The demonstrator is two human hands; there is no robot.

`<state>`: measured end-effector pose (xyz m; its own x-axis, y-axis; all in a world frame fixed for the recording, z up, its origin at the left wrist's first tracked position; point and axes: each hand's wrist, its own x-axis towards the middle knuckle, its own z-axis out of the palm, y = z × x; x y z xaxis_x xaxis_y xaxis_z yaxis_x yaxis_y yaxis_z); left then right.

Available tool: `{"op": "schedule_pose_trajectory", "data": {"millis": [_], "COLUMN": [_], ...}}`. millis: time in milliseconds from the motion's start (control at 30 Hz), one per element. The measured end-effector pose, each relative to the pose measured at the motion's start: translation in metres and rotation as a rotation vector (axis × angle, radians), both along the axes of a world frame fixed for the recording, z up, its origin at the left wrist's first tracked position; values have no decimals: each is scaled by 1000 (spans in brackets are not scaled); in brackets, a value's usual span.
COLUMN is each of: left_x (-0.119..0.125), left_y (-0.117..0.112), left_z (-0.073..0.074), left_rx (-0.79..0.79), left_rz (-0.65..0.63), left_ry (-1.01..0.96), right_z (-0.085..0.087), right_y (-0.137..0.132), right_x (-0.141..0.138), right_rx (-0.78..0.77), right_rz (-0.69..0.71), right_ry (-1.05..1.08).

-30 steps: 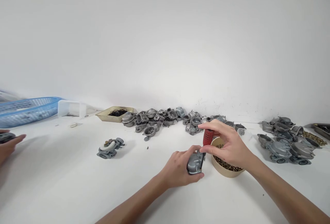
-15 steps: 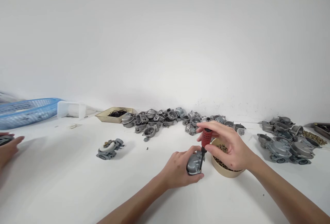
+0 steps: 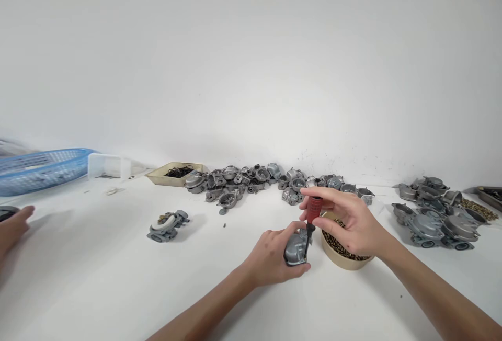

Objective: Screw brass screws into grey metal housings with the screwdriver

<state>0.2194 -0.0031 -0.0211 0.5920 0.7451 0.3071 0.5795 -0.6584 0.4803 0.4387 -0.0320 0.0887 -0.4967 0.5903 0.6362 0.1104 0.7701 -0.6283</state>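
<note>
My left hand (image 3: 269, 258) is wrapped round a grey metal carburetor (image 3: 295, 250), its rounded bowl facing up, just above or on the white table. In my right hand (image 3: 349, 223) is a screwdriver (image 3: 314, 209) with a red handle, gripped between thumb and fingers. It stands nearly upright, and its dark shaft reaches down to the right side of the carburetor; the tip and any screw under it are too small to make out. Right beside, partly under my right hand, sits a round cream tub (image 3: 347, 262) of small brass-coloured screws.
A carburetor with a white float (image 3: 168, 225) lies left of centre. Piled carburetor parts (image 3: 235, 181) line the wall, with more at the right (image 3: 435, 215). A tray of black rings (image 3: 176, 172), a white container (image 3: 109, 167) and a blue basket (image 3: 47, 171) stand left. Another person's hand (image 3: 15, 228) enters far left.
My hands, the carburetor and the screwdriver stay almost in place, with slight shifts of my right fingers on the handle. The other person's hand at far left has moved a little.
</note>
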Motion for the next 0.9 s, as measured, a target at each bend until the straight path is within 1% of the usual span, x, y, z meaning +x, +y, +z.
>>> {"op": "schedule_pose_trajectory", "data": {"millis": [67,133,200,267,333,367,467,533,600,667,700,733,800,900], "left_x": [0,0,0,-1,-1,-1,-1,-1,-1,0,0,0,0,0], "left_y": [0,1,1,1,1,0,0,0,1,1,1,1,1,1], "left_z": [0,0,-1,-3,-4,-5,-3,-2,-2,-4,-5,-6,-6,-3], "left_rx": [1,3,6,21,35,33,8,3,11,28,35,40,44,30], "left_rz": [-6,-16,-20,-11,5,6,-9,-19,-14,-1,2,3,-3,-17], "left_ry": [-5,-9,-4,0,3,5,3,-8,-9,-4,-5,-7,-12,-2], "right_z": [-1,-1,1,2,3,2,0,-1,0,2,3,3,3,0], "right_y": [3,4,2,0,-1,0,2,3,1,-2,-3,-4,-3,0], "right_x": [-1,-1,0,1,1,1,0,0,1,2,2,1,-1,-3], "right_rx": [120,198,149,30,-50,-44,90,148,93,-26,-77,-103,-81,77], "right_rz": [-69,-94,-46,35,57,32,-107,-153,-93,29,68,75,4,-138], "right_ry": [-2,-18,-33,-22,7,17,-14,-63,-75,-28,3,32,61,11]}}
